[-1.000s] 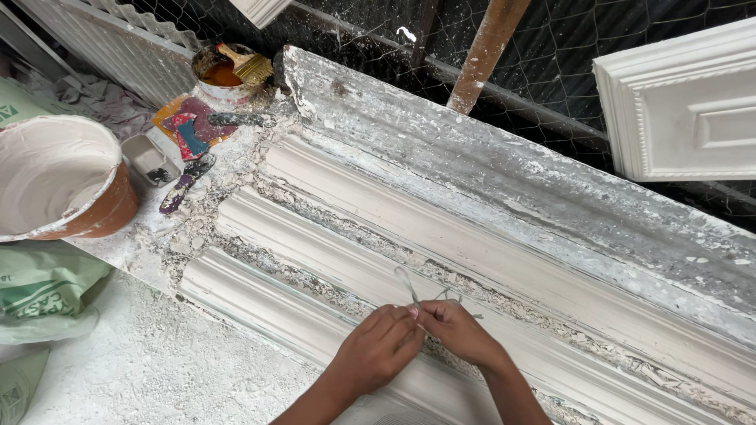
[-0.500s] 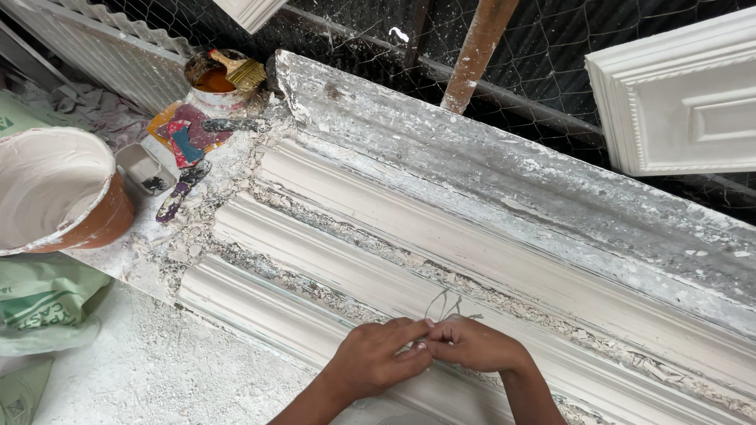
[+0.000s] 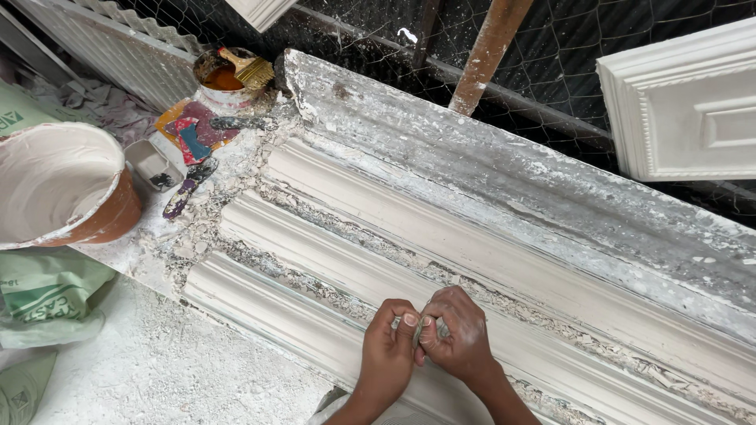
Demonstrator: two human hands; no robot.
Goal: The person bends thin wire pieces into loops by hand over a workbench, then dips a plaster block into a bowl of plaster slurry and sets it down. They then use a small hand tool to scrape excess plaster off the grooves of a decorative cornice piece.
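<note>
A long white plaster cornice mould (image 3: 488, 260) lies across the bench, its ridges crusted with dried plaster crumbs. My left hand (image 3: 388, 350) and my right hand (image 3: 457, 334) meet over its lower ridge, near the bottom middle of the head view. Both are closed together on a small bunch of thin wire or fibre (image 3: 420, 329), pinched between the fingertips. Most of that bunch is hidden inside the fingers.
A plaster-coated bucket (image 3: 59, 189) stands at left above green bags (image 3: 43, 295). A tin with a brush (image 3: 228, 75), scrapers (image 3: 185, 189) and a small tub (image 3: 150, 164) lie at the mould's far end. A wooden post (image 3: 488, 51), wire mesh and a white moulded panel (image 3: 685, 106) stand behind.
The thin strands that stuck up between my hands have been gathered into my fingers. Both hands have drawn tighter together on the lower ridge.
</note>
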